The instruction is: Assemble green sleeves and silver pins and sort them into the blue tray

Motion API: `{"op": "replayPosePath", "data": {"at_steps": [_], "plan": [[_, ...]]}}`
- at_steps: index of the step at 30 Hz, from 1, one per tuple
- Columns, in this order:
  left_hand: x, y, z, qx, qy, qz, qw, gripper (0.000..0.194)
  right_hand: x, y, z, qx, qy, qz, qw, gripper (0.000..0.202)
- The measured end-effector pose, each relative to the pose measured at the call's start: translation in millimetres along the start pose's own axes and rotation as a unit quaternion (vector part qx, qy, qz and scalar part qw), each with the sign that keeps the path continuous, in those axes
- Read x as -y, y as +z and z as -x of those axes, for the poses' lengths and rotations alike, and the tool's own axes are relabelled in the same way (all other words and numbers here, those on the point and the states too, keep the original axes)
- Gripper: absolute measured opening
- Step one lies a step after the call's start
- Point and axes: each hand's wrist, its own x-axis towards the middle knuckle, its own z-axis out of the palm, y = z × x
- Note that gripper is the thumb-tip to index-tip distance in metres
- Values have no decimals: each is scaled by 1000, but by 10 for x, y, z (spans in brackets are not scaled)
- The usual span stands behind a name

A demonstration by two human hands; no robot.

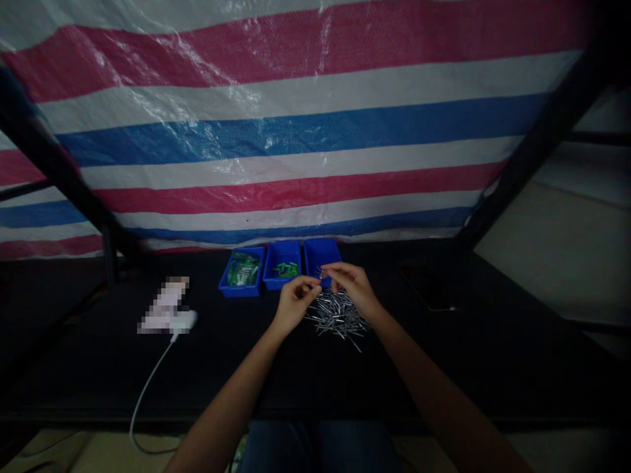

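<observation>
My left hand [296, 305] is closed in a pinch, its thumb and forefinger pointing right. My right hand [353, 284] is also pinched, its fingertips almost meeting those of the left. A tiny shiny piece shows between the two sets of fingertips, too small to name. Just below them lies a loose pile of thin silvery metal pins or nails [340, 318]. Behind the hands stands a blue bin [323, 248], partly covered by my right hand. To its left, a second blue bin [282, 249] holds several bright green pieces [286, 270].
A third blue bin [227, 289] holds a green-tinted clear bag [244, 268]. On the left lie a blurred pale item [165, 305] and a white cable [142, 391]. A dark phone-like slab [428, 288] lies right on the black table [315, 387]. Striped sheeting [296, 151] hangs behind.
</observation>
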Motion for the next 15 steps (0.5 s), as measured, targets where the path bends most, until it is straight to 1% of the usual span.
{"op": "replayPosePath", "data": {"at_steps": [6, 11, 15], "plan": [[-25, -20, -7, -10, 21, -34, 999, 18, -18, -21, 2, 10, 0, -2, 1000, 25], [-6, -53, -17, -12, 29, -49, 998, 19, 15, -11, 15, 58, 31, 6, 998, 26], [12, -73, -26, -19, 30, -42, 998, 22, 51, 13, 30, 87, 33, 5, 996, 25]]}}
